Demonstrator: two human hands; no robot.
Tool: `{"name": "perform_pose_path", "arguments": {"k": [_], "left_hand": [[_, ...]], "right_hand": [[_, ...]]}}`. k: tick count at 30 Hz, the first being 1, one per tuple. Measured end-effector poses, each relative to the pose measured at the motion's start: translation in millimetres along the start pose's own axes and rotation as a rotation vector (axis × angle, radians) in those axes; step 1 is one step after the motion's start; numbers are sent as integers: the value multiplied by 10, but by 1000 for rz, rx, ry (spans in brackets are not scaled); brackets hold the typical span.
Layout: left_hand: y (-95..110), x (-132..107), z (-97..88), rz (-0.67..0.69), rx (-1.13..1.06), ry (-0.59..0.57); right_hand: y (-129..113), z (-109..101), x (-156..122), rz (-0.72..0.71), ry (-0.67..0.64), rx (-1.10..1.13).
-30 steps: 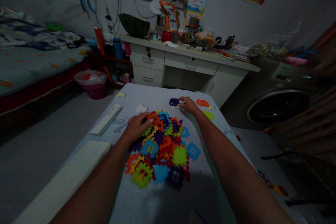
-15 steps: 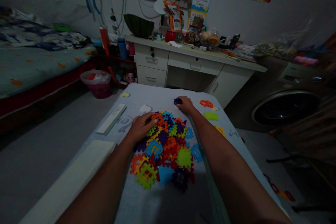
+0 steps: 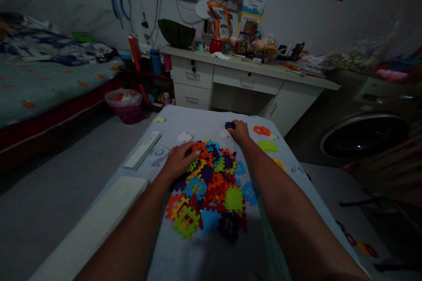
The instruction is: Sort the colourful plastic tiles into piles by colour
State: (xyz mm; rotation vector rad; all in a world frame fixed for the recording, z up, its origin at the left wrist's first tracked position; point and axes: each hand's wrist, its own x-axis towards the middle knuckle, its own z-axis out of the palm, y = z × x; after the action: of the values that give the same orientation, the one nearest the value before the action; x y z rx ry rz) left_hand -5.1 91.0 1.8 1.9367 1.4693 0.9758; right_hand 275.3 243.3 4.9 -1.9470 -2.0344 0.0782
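Observation:
A heap of coloured plastic interlocking tiles point(image 3: 211, 184) lies on a table covered with a pale blue cloth point(image 3: 198, 118). My left hand point(image 3: 180, 160) rests on the heap's left edge, fingers curled over the orange and green tiles. My right hand point(image 3: 240, 131) is beyond the heap, fingers closed on a dark purple tile point(image 3: 230, 125). An orange tile point(image 3: 261, 130) and a green tile point(image 3: 267, 145) lie apart on the cloth to the right of that hand.
A white desk with drawers point(image 3: 244, 83) stands behind the table, crowded with small items. A bed point(image 3: 49, 83) is at left, a pink bin point(image 3: 124, 104) beside it, a washing machine point(image 3: 362, 136) at right. White slats point(image 3: 143, 149) lie along the table's left edge.
My right hand has closed over the purple tile that lay just left of it. The left hand has stayed on the heap. The camera has shifted slightly.

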Motion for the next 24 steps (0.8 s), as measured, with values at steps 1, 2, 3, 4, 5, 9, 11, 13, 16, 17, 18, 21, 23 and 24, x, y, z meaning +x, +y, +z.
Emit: {"name": "perform_pose_path", "arguments": {"k": [1,2,3,4,5,9,11,13,16,17,18,21,23,24], "left_hand": [[-4,0,0,2,1,-5],[-7,0,-1,1,2,-9],[-8,0,-2,1,1,-12],[-8,0,-4,-2,2,-14],[-6,0,-6,-4,4,-17],[-3,5,-12,-16,-8,-15],[-17,12,-8,-31,-36,-13],[-39,20,2,-47,-73,6],[-68,31,16,-68,-122,55],[-74,34,18,-74,-135,59],[-78,36,19,-81,-142,53],[-89,44,18,-99,-137,11],[-97,50,17,-102,-117,-9],[-99,52,17,-102,-106,-12]], "right_hand": [[7,0,-7,15,8,0],[10,-2,-16,24,11,1],[8,-6,-27,29,10,4],[1,-14,-38,31,7,10],[-10,-27,-50,29,6,18],[-81,-158,-123,33,45,105],[-117,-281,-200,30,49,181],[-142,-435,-322,-18,-12,273],[-154,-678,-566,-170,-208,371],[-152,-748,-652,-218,-283,369],[-149,-805,-735,-251,-349,350],[-138,-885,-942,-263,-457,251],[-138,-860,-1029,-231,-487,224],[-139,-833,-1055,-217,-504,225]]}}
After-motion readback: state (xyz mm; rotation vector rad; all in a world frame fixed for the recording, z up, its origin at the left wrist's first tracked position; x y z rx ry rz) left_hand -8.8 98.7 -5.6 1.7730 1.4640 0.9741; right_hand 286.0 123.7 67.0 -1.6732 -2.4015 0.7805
